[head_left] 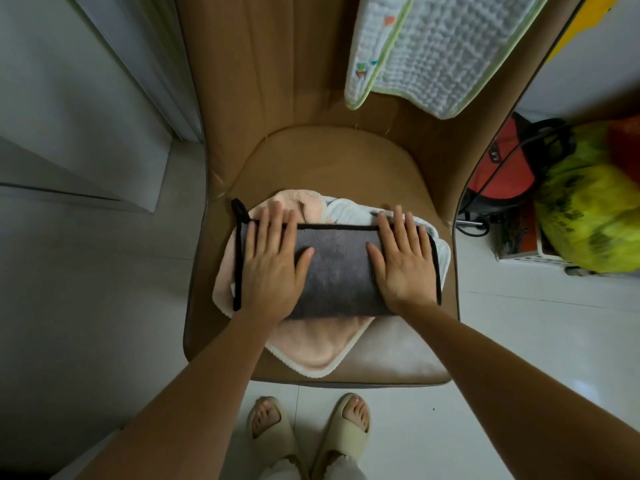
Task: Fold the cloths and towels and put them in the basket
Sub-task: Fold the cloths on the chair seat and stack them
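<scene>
- Presently my left hand (273,268) and right hand (403,263) lie flat, fingers straight, on the grey towel (337,268), grasping nothing; I judge this is to smooth and set its fold.
- Grey towel sits folded atop a pink cloth (311,348) and a pale blue cloth (341,207), all on the chair seat (329,161).
- A quilted white cloth (433,50) hangs over the chair back, unfolded.
- A white basket (533,259) stands right of the chair, near it, crowded by a yellow-green bag (588,216); this may obstruct placing.

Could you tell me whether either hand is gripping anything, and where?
Nothing is gripped. The left hand and right hand lie flat, fingers straight, pressing the ends of the folded grey towel.
</scene>
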The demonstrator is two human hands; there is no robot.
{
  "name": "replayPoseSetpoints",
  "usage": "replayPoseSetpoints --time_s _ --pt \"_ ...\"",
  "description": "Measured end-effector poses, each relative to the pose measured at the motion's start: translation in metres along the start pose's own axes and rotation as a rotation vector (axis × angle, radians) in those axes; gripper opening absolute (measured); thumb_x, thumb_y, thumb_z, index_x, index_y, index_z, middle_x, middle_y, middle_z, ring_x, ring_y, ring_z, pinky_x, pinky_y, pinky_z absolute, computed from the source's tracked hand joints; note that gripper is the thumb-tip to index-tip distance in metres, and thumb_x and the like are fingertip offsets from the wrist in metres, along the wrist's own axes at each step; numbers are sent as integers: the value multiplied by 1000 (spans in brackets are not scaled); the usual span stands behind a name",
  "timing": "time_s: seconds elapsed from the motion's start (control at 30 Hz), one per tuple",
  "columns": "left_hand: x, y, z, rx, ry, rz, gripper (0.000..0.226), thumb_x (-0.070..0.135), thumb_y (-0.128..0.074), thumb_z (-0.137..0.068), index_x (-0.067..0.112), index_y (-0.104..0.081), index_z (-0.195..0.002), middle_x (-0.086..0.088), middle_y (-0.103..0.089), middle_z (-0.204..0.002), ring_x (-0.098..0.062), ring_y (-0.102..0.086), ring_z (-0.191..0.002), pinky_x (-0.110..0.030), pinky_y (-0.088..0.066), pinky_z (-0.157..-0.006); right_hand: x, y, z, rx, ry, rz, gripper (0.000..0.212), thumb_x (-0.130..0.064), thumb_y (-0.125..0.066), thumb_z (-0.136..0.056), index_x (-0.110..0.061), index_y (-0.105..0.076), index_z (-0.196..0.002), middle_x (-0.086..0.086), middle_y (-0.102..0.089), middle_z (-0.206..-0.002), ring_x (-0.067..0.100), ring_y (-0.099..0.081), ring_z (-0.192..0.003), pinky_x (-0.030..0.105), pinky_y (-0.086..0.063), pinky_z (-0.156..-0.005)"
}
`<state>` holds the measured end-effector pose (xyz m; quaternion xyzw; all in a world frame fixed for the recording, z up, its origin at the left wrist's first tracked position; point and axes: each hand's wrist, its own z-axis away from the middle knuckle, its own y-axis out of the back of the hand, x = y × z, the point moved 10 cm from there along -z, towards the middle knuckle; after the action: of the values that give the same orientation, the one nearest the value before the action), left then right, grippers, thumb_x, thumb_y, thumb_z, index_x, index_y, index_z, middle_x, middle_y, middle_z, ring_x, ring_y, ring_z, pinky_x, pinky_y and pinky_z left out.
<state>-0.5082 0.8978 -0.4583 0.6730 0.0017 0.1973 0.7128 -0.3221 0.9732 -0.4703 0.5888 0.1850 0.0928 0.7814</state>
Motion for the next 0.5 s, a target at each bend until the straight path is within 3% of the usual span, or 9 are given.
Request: replayPoseSetpoints --time_s 0.1,0.17,0.23,0.4,0.5 --pt "-43 33 28 193 368 298 46 34 -45 -98 7 -46 -135 -17 -45 -136 -31 -45 -124 -36 -39 -100 -26 21 16 100 2 -82 61 -47 -10 -98 -19 -10 -153 4 -3 -159 18 4 -147 36 4 -120" --pt "-65 32 44 186 514 551 38 30 -47 -98 3 -52 -124 -16 -54 -119 -29 -52 -110 -26 -39 -84 -55 16 31 76 128 -74 57 -42 -13 -100 -19 -10 -152 2 -3 -159 17 3 -147 36 4 -120" --pt "-71 22 49 83 579 695 36 31 -44 -99 2 -55 -118 -15 -59 -112 -27 -56 -105 -25 -37 -78 -67 6 38 50 165 -50 55 -40 -15 -100 -20 -12 -152 3 -8 -159 19 0 -147 37 4 -119" --pt "-80 13 39 -79 690 723 45 39 -37 -101 1 -56 -113 -14 -61 -110 -30 -57 -105 -30 -38 -76 -68 -11 32 24 113 0 57 -38 -15 -99 -17 -17 -151 6 -14 -158 23 -6 -146 40 1 -118" --pt "-79 7 32 -148 645 838 49 42 -34 -101 8 -56 -128 -12 -61 -120 -30 -56 -113 -31 -45 -84 -68 -17 31 39 117 59 57 -37 -15 -99 -15 -17 -151 7 -15 -158 24 -8 -146 41 -3 -117"
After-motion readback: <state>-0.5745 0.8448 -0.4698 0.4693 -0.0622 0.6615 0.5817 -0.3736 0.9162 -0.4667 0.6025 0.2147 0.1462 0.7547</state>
